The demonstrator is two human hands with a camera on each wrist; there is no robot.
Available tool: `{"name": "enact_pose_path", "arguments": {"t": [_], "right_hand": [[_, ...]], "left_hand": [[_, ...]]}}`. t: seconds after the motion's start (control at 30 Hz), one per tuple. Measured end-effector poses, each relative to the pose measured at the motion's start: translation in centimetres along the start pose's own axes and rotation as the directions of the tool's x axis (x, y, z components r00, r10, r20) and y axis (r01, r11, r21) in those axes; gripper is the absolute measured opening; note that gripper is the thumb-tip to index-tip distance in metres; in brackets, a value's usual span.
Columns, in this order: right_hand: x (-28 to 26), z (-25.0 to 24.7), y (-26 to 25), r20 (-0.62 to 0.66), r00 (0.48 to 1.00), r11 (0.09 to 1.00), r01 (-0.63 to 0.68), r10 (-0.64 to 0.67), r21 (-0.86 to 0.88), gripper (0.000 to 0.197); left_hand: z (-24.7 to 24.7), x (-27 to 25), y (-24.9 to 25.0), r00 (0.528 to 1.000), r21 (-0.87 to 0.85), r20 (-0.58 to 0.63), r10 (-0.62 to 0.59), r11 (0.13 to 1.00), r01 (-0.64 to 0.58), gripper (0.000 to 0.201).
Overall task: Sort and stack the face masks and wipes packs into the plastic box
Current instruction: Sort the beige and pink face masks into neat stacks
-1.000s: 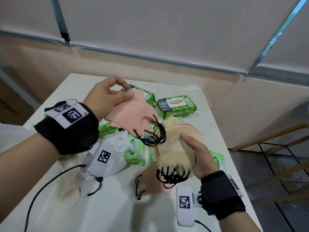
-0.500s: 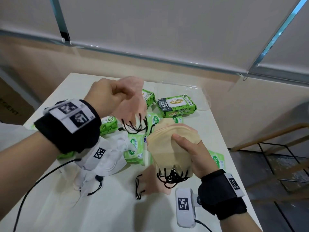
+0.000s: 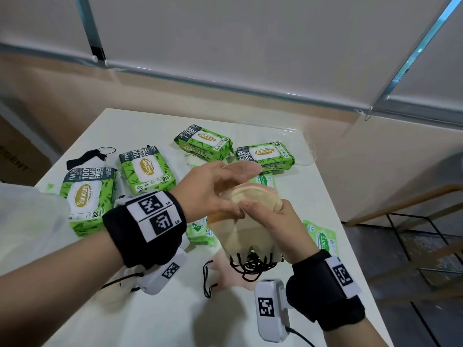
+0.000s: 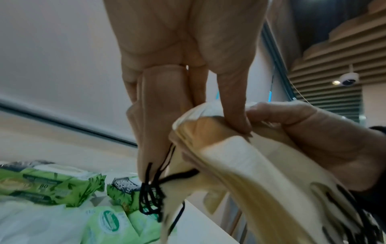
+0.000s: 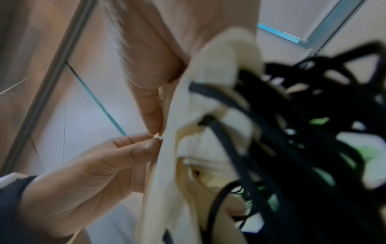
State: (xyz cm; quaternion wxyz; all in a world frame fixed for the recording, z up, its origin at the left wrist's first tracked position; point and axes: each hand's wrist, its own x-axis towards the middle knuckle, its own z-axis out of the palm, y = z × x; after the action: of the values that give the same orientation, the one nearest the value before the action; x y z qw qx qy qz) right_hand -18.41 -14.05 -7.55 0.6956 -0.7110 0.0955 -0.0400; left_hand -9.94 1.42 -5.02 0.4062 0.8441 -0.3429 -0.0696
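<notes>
We hold a bunch of cream face masks (image 3: 246, 231) up over the white table (image 3: 155, 319) with both hands. Our right hand (image 3: 273, 229) has its fingers curled round the bunch, and the black ear loops (image 3: 253, 266) hang down out of it, toward our wrist. Our left hand (image 3: 213, 194) comes in from the other side. Its thumb presses on the top edge of the bunch, right beside the right thumb, and its fingers are out straight. A pink mask (image 4: 156, 118) lies flat along those fingers, next to the bunch. Whether the left hand is really squeezing it, we cannot tell.

Just under our right hand, another pink mask (image 3: 225, 271) lies flat on the table.

Past our fingertips sits the clear plastic box (image 3: 304, 151). One green wipes pack (image 3: 265, 156) looks like it lies in it, close to our left fingertips. The box wall is hard to see.

Out past our left hand, three more big green wipes packs (image 3: 146, 169) lie on the table, not in the box. Small green packs (image 3: 323, 240) lie beside and under our hands.
</notes>
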Motion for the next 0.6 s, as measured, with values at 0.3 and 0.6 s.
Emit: {"name": "enact_pose_path", "arguments": {"t": [0.3,0.6], "right_hand": [[0.6,-0.7,0.9,0.129,0.986,0.984,-0.118,0.101,0.130,0.070],[0.8,-3.3,2.7,-0.359,0.921,0.987,-0.163,0.154,0.005,0.012]], "left_hand": [[0.2,0.0,-0.6,0.998,-0.086,-0.021,-0.065,0.994,0.063,0.050],[-2.3,-0.2,-1.6,0.982,-0.296,0.104,-0.159,0.938,0.183,0.034]]}}
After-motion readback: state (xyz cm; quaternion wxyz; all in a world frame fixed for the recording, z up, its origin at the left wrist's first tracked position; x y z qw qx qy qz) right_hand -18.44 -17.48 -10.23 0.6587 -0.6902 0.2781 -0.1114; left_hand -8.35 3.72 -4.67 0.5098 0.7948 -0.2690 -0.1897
